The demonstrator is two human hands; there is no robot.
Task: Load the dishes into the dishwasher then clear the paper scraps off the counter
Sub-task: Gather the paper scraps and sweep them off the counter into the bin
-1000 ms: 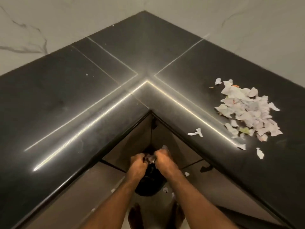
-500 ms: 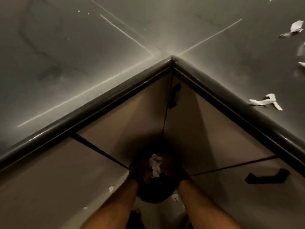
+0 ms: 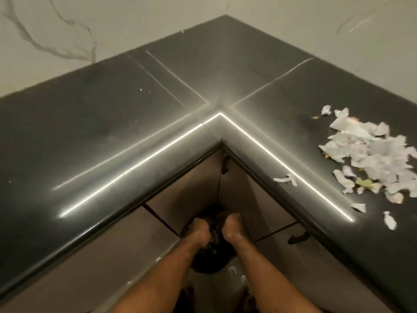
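Observation:
A heap of torn paper scraps (image 3: 372,154) lies on the right wing of the black L-shaped counter (image 3: 112,132). Loose scraps sit near its front edge: a curled one (image 3: 286,179) and two more (image 3: 389,220). Below the counter's inner corner, my left hand (image 3: 198,229) and my right hand (image 3: 232,227) are fists side by side over a black bin (image 3: 209,260). Crinkled black liner bunches between them, and both fists seem to grip it. No paper shows in either hand.
Brown cabinet fronts with black handles (image 3: 297,238) line the corner below the counter. A few paper bits (image 3: 232,269) lie on the floor beside the bin. White marble walls (image 3: 67,30) back the counter. My feet show at the bottom edge.
The view dipped towards the bin and came back up to the counter. The white paper wad seen between my hands half a second ago is gone from sight.

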